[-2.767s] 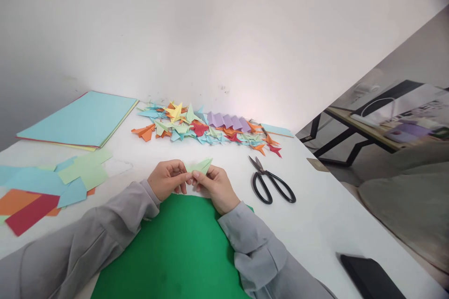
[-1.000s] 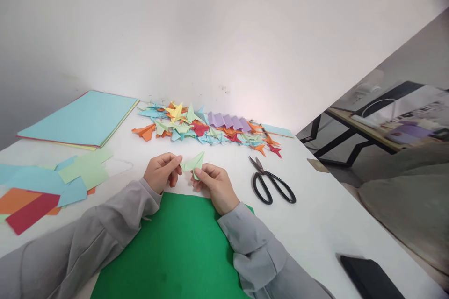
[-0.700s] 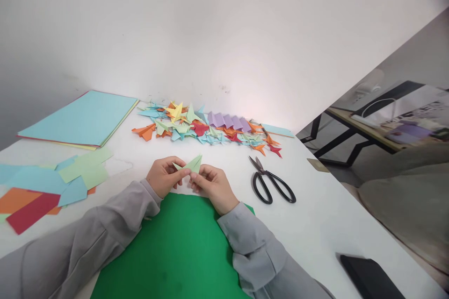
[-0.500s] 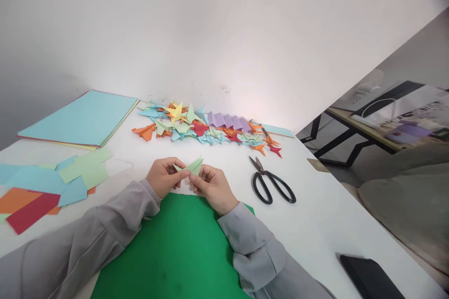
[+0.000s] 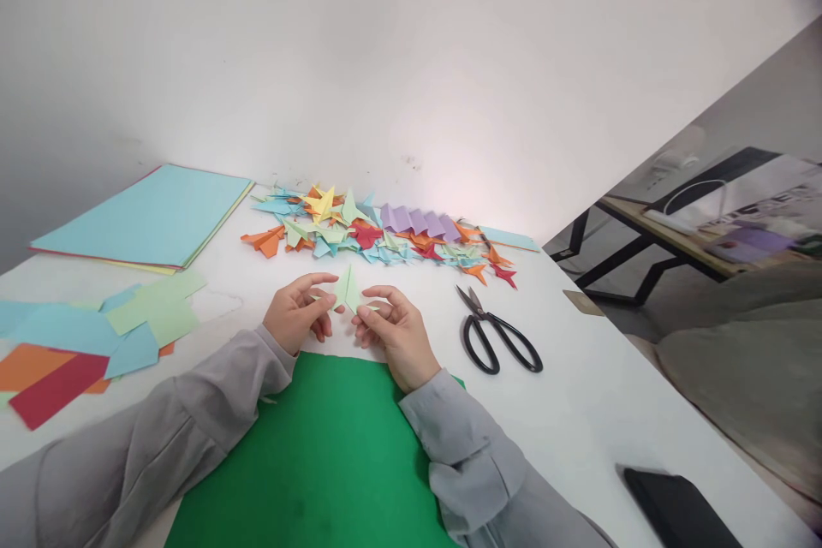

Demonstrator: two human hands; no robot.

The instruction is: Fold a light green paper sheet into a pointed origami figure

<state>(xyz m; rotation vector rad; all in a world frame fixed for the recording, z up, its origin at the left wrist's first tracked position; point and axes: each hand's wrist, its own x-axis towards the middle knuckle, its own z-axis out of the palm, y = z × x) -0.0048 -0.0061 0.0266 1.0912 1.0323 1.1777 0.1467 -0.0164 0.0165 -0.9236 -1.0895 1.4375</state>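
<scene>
A small light-green folded paper figure [image 5: 348,289], with a pointed tip and a centre crease, is held up between my two hands. My left hand [image 5: 299,308] pinches its left side between thumb and fingers. On the other side, my right hand [image 5: 393,332] grips the right edge the same way. Beneath my wrists lies a large green sheet [image 5: 321,454]. Just beyond the hands runs a long heap of folded paper figures [image 5: 366,235] in orange, yellow, red, blue and green, with a purple pleated paper strip [image 5: 420,223] among them.
Black-handled scissors [image 5: 494,334] lie partly spread to the right. A black flat object [image 5: 681,507] rests near the right edge. At left are loose coloured paper pieces [image 5: 134,317] and a stack of large sheets [image 5: 147,214]. The wall [image 5: 411,60] rises behind the table.
The light-green figure has turned so its tip points away and its creased face shows. Both hands have spread slightly apart, holding it by its sides.
</scene>
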